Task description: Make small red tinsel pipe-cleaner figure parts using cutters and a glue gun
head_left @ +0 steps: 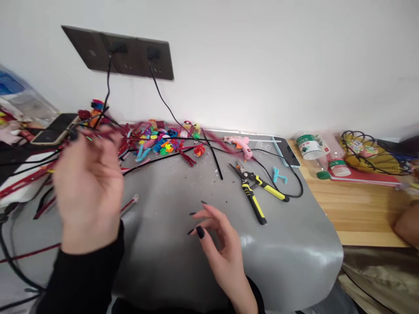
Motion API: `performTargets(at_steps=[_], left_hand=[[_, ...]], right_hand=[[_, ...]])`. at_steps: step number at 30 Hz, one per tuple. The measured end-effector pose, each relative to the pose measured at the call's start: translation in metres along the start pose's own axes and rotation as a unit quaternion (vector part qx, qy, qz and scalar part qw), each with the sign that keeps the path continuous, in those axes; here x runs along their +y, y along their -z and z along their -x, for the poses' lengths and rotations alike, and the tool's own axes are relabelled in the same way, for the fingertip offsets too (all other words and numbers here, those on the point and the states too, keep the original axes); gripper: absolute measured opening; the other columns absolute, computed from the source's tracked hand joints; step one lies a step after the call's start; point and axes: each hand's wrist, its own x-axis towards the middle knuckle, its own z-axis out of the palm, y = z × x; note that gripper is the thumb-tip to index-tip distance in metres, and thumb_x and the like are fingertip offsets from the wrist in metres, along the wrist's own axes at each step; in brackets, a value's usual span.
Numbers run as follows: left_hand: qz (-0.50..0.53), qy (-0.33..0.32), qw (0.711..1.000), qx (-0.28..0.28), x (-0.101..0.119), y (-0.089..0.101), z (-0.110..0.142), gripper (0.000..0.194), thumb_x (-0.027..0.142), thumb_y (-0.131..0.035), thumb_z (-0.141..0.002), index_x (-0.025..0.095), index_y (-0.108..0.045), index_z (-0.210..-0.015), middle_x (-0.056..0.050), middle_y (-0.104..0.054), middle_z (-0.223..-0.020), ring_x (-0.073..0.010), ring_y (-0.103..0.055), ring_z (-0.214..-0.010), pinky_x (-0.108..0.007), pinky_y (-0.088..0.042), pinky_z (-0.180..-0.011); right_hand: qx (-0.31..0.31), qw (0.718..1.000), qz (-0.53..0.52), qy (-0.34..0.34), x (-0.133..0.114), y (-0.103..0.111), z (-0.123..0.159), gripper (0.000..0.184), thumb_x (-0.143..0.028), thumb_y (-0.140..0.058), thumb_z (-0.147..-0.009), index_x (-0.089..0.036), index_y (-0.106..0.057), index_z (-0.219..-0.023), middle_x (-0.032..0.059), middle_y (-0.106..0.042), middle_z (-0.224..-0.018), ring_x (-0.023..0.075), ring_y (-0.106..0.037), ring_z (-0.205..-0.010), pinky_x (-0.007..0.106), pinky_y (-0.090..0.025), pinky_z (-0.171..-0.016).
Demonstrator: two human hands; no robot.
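My left hand (pixel 90 183) is raised over the left side of the grey mat, blurred by motion, with its fingers bent together. A smeared dark red pipe cleaner (pixel 209 138) runs from its fingertips to the right, across the pile. My right hand (pixel 221 248) hovers over the mat's front middle, fingers curved and apart, holding nothing. Behind lies a heap of colourful pipe cleaner pieces (pixel 163 141), with a small red-orange curled piece (pixel 199 150) at its edge. Yellow-and-black pliers (pixel 258 187) lie right of my right hand, jaws apart.
A pink glue gun (pixel 244 146) with a black cord lies behind the pliers. Near it are a phone (pixel 288 150) and a light blue bent piece (pixel 279 175). Bottles (pixel 338 163) stand on the wooden table at right. Another person's arm (pixel 407 224) shows at the right edge.
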Motion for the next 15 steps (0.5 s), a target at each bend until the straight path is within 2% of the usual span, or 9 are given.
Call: performTargets(at_steps=[1,2,3,4,6,8,11,13,15], left_hand=[[0.099,0.061,0.993,0.035,-0.008,0.001,0.018,0.014,0.026,-0.074,-0.1,0.024,-0.07,-0.087,0.003,-0.079,-0.102,-0.0111,-0.072,-0.118,-0.016,-0.059,-0.102],[0.141,0.116,0.982,0.053,-0.015,0.004,0.037,0.017,0.022,-0.082,-0.092,0.023,-0.069,-0.081,0.004,-0.078,-0.091,-0.01,-0.075,-0.103,-0.012,-0.062,-0.089],[0.143,0.158,0.976,0.054,-0.022,0.007,0.055,0.02,0.022,-0.087,-0.086,0.023,-0.069,-0.077,0.004,-0.077,-0.083,-0.0111,-0.077,-0.092,-0.011,-0.062,-0.077],[0.128,0.189,0.973,0.037,-0.028,0.011,0.07,0.02,0.025,-0.088,-0.085,0.023,-0.07,-0.078,0.002,-0.079,-0.084,-0.013,-0.078,-0.087,-0.013,-0.063,-0.071],[0.105,0.232,0.967,0.011,-0.038,0.02,0.091,0.025,0.031,-0.094,-0.079,0.023,-0.071,-0.077,0.0,-0.08,-0.081,-0.0157,-0.079,-0.076,-0.016,-0.063,-0.062],[0.091,0.266,0.96,-0.011,-0.046,0.029,0.098,0.028,0.034,-0.097,-0.076,0.024,-0.072,-0.079,0.0,-0.08,-0.078,-0.0172,-0.079,-0.069,-0.018,-0.061,-0.056],[0.085,0.305,0.948,-0.023,-0.054,0.039,0.095,0.03,0.032,-0.099,-0.07,0.022,-0.072,-0.077,0.0,-0.078,-0.074,-0.0171,-0.078,-0.063,-0.017,-0.057,-0.05],[0.088,0.306,0.948,-0.021,-0.057,0.043,0.092,0.032,0.03,-0.101,-0.065,0.021,-0.072,-0.076,0.0,-0.077,-0.072,-0.0165,-0.077,-0.061,-0.017,-0.055,-0.049],[0.091,0.298,0.95,-0.023,-0.06,0.044,0.089,0.034,0.03,-0.102,-0.062,0.021,-0.073,-0.076,0.001,-0.077,-0.072,-0.0161,-0.076,-0.061,-0.017,-0.056,-0.05]], right_hand=[[-0.015,1.0,-0.021,-0.012,0.0,-0.001,0.0,0.049,-0.029,-0.066,-0.107,-0.035,-0.055,-0.155,0.0075,-0.078,-0.13,0.0146,-0.08,-0.091,0.03,-0.067,-0.087],[-0.03,0.998,-0.043,-0.022,-0.001,-0.001,0.0,0.056,-0.036,-0.068,-0.107,-0.036,-0.049,-0.16,0.0101,-0.075,-0.138,0.0165,-0.081,-0.095,0.032,-0.068,-0.088],[-0.04,0.997,-0.064,-0.028,-0.001,-0.002,0.0,0.063,-0.043,-0.069,-0.106,-0.036,-0.045,-0.163,0.0126,-0.071,-0.145,0.0184,-0.081,-0.098,0.034,-0.068,-0.086],[-0.044,0.995,-0.082,-0.035,-0.001,-0.002,0.0,0.068,-0.049,-0.07,-0.105,-0.035,-0.042,-0.165,0.0145,-0.068,-0.148,0.0199,-0.081,-0.1,0.034,-0.069,-0.083],[-0.035,0.994,-0.097,-0.046,0.0,-0.002,-0.002,0.071,-0.054,-0.072,-0.103,-0.033,-0.043,-0.164,0.0151,-0.071,-0.142,0.0205,-0.08,-0.096,0.032,-0.068,-0.075],[-0.003,0.993,-0.101,-0.054,0.002,-0.001,-0.005,0.057,-0.05,-0.069,-0.105,-0.031,-0.051,-0.156,0.0126,-0.075,-0.13,0.0183,-0.079,-0.087,0.029,-0.065,-0.068],[0.066,0.988,-0.129,-0.061,0.005,0.004,-0.011,0.03,-0.043,-0.059,-0.111,-0.027,-0.066,-0.136,0.0096,-0.076,-0.121,0.0146,-0.076,-0.076,0.027,-0.061,-0.061],[0.113,0.979,-0.154,-0.072,0.005,0.007,-0.014,0.025,-0.042,-0.058,-0.112,-0.025,-0.071,-0.125,0.0077,-0.076,-0.114,0.0137,-0.076,-0.073,0.026,-0.059,-0.059],[0.155,0.969,-0.171,-0.089,0.003,0.008,-0.016,0.024,-0.043,-0.061,-0.11,-0.024,-0.073,-0.116,0.0037,-0.075,-0.096,0.0135,-0.073,-0.072,0.026,-0.057,-0.06]])
